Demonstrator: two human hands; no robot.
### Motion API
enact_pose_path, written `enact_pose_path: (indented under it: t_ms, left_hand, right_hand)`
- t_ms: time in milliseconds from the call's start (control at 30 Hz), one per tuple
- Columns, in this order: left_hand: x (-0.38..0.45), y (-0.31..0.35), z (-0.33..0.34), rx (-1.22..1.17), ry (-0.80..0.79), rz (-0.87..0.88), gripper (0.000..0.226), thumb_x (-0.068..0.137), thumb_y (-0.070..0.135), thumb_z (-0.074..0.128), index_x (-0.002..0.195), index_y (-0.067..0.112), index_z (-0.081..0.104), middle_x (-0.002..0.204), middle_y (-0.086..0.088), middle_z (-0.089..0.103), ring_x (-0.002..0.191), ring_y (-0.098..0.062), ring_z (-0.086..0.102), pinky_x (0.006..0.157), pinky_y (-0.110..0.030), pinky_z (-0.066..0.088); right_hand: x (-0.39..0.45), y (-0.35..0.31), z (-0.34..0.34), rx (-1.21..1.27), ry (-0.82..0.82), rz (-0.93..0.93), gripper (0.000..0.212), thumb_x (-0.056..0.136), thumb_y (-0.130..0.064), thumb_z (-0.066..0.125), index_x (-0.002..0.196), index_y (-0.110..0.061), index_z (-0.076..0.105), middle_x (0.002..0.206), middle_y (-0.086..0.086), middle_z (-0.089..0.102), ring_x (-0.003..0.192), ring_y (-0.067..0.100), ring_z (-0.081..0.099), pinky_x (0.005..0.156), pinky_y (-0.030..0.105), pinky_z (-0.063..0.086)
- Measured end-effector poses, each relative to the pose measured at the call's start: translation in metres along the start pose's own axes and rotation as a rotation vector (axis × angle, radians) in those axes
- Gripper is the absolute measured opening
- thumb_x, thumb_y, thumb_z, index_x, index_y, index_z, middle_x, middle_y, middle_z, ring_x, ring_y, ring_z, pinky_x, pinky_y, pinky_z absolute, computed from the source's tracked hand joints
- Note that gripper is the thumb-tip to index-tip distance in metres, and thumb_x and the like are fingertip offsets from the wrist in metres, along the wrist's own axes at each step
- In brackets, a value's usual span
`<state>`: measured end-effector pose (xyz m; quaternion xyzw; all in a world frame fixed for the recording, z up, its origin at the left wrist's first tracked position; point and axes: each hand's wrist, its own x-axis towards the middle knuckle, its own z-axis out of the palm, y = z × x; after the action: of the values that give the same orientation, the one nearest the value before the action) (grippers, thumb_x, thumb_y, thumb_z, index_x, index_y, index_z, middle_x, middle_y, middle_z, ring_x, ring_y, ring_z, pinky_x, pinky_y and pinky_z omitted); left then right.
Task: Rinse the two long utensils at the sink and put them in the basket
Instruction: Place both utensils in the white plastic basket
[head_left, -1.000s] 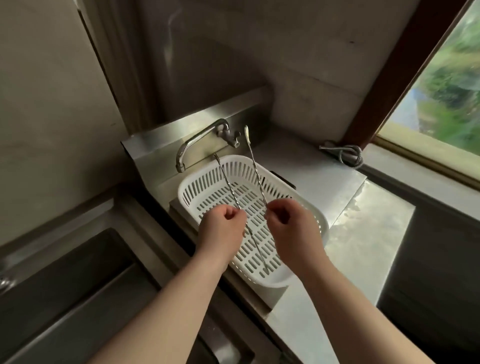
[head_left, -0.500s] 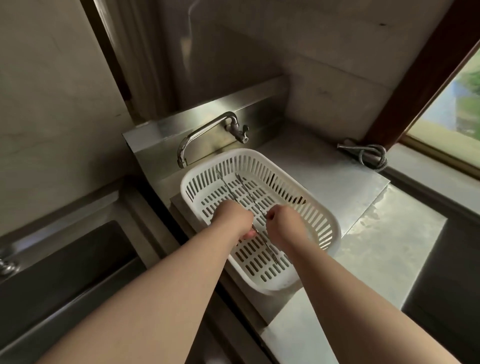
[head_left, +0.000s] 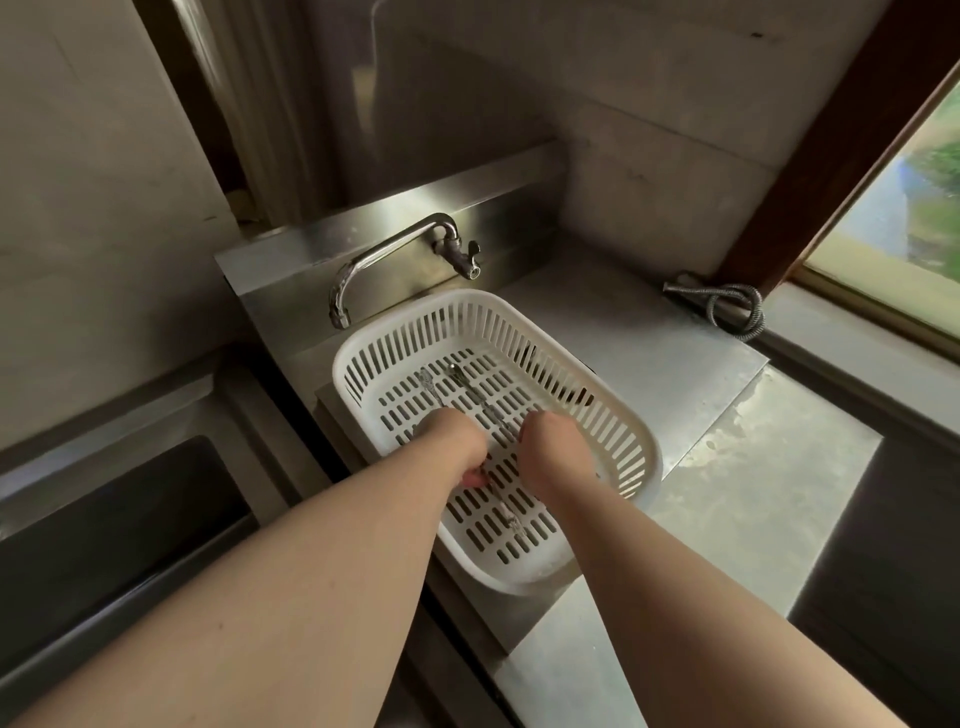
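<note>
A white slotted plastic basket (head_left: 631, 441) stands on the steel counter just right of the tap. Two long thin metal utensils lie low along its floor, side by side. The left utensil (head_left: 428, 385) runs from under my left hand (head_left: 457, 441) toward the basket's far end. The right utensil (head_left: 480, 397) passes between my hands, and its near end shows on the basket floor. My right hand (head_left: 550, 447) is closed over that one. Both hands are down inside the basket, fingers curled on the utensils.
A curved steel tap (head_left: 384, 265) rises behind the basket, with no water running. The sink basin (head_left: 119, 535) lies dark at the left. A coiled metal hose (head_left: 737, 306) rests on the counter by the window sill. Bare steel counter (head_left: 753, 499) extends to the right.
Both hands have gone down into the basket with the utensils. The utensils stood tilted up above the rim before and now lie flat along the basket floor.
</note>
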<state>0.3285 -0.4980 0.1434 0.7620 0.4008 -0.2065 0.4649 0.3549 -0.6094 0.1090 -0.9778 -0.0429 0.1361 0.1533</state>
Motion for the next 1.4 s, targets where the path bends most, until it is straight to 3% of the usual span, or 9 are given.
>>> enact_pose_path:
  t_ms: [100, 200, 400, 600, 767, 933, 1133, 1300, 1400]
  left_hand:
    - [0.003, -0.004, 0.004, 0.008, -0.055, -0.028, 0.021, 0.096, 0.004, 0.055, 0.115, -0.002, 0.063, 0.098, -0.020, 0.074, 0.067, -0.030, 0.077, 0.035, -0.025, 0.052]
    - [0.004, -0.007, 0.007, -0.002, -0.074, -0.042, 0.022, 0.097, 0.007, 0.055, 0.116, -0.001, 0.063, 0.093, -0.019, 0.076, 0.075, -0.030, 0.078, 0.072, -0.039, 0.065]
    - [0.007, -0.007, 0.010, 0.019, -0.105, -0.065, 0.024, 0.100, 0.013, 0.051, 0.111, -0.004, 0.064, 0.091, -0.017, 0.077, 0.086, -0.028, 0.078, 0.084, -0.039, 0.063]
    - [0.011, -0.008, 0.013, 0.090, -0.086, -0.048, 0.021, 0.099, 0.016, 0.050, 0.095, -0.001, 0.062, 0.074, -0.015, 0.069, 0.085, -0.028, 0.078, 0.082, -0.040, 0.063]
    - [0.014, -0.004, 0.015, 0.169, -0.097, -0.113, 0.030, 0.100, 0.017, 0.049, 0.082, -0.004, 0.059, 0.040, -0.014, 0.062, 0.059, -0.023, 0.072, 0.083, -0.036, 0.062]
    - [0.019, -0.005, 0.018, 0.180, -0.131, -0.116, 0.027, 0.099, 0.017, 0.051, 0.105, -0.003, 0.069, 0.063, -0.013, 0.075, 0.077, -0.024, 0.079, 0.087, -0.037, 0.061]
    - [0.027, -0.006, 0.018, 0.292, -0.088, -0.093, 0.027, 0.098, 0.020, 0.052, 0.092, -0.003, 0.065, 0.045, -0.012, 0.067, 0.052, -0.020, 0.070, 0.082, -0.036, 0.062]
    - [0.025, -0.003, 0.014, 0.422, -0.059, -0.008, 0.023, 0.098, 0.016, 0.053, 0.092, -0.003, 0.064, 0.046, -0.014, 0.067, 0.042, -0.021, 0.064, 0.068, -0.032, 0.063]
    - [0.015, 0.003, 0.007, 0.451, -0.048, 0.046, 0.021, 0.099, 0.012, 0.051, 0.106, -0.005, 0.062, 0.070, -0.016, 0.073, 0.041, -0.021, 0.061, 0.047, -0.027, 0.056]
  right_hand:
    - [0.000, 0.002, 0.005, -0.001, 0.020, -0.018, 0.029, 0.089, 0.007, 0.047, 0.071, -0.015, 0.053, 0.076, 0.001, 0.056, 0.059, 0.012, 0.049, 0.056, 0.029, 0.049]
    - [0.001, 0.003, 0.008, 0.021, 0.040, -0.031, 0.030, 0.090, 0.006, 0.047, 0.070, -0.016, 0.052, 0.077, 0.001, 0.057, 0.064, 0.013, 0.055, 0.063, 0.030, 0.055]
    - [0.000, 0.002, 0.012, 0.012, 0.051, -0.036, 0.035, 0.085, 0.009, 0.047, 0.065, -0.019, 0.043, 0.081, 0.002, 0.055, 0.063, 0.012, 0.051, 0.059, 0.028, 0.045]
    - [-0.001, 0.004, 0.010, 0.006, 0.053, -0.018, 0.034, 0.086, 0.008, 0.048, 0.062, -0.017, 0.045, 0.073, 0.000, 0.051, 0.060, 0.013, 0.051, 0.060, 0.029, 0.050]
    - [-0.001, 0.003, 0.008, -0.018, 0.009, 0.012, 0.033, 0.084, 0.008, 0.048, 0.062, -0.016, 0.045, 0.070, 0.000, 0.049, 0.055, 0.011, 0.046, 0.044, 0.023, 0.033]
    - [-0.001, 0.001, 0.008, -0.020, -0.014, 0.029, 0.031, 0.082, 0.009, 0.050, 0.063, -0.016, 0.046, 0.071, 0.000, 0.050, 0.054, 0.012, 0.047, 0.041, 0.023, 0.029]
    - [-0.002, 0.000, 0.007, -0.003, -0.013, 0.034, 0.030, 0.082, 0.008, 0.046, 0.063, -0.015, 0.046, 0.071, 0.001, 0.050, 0.054, 0.012, 0.045, 0.041, 0.024, 0.028]
    - [-0.004, -0.001, 0.003, 0.005, 0.005, 0.015, 0.031, 0.083, 0.010, 0.046, 0.065, -0.015, 0.047, 0.074, 0.001, 0.052, 0.058, 0.013, 0.047, 0.052, 0.027, 0.043]
    - [-0.009, -0.004, -0.002, 0.009, 0.020, -0.011, 0.029, 0.082, 0.011, 0.047, 0.066, -0.014, 0.048, 0.079, 0.004, 0.057, 0.059, 0.014, 0.049, 0.053, 0.029, 0.047]
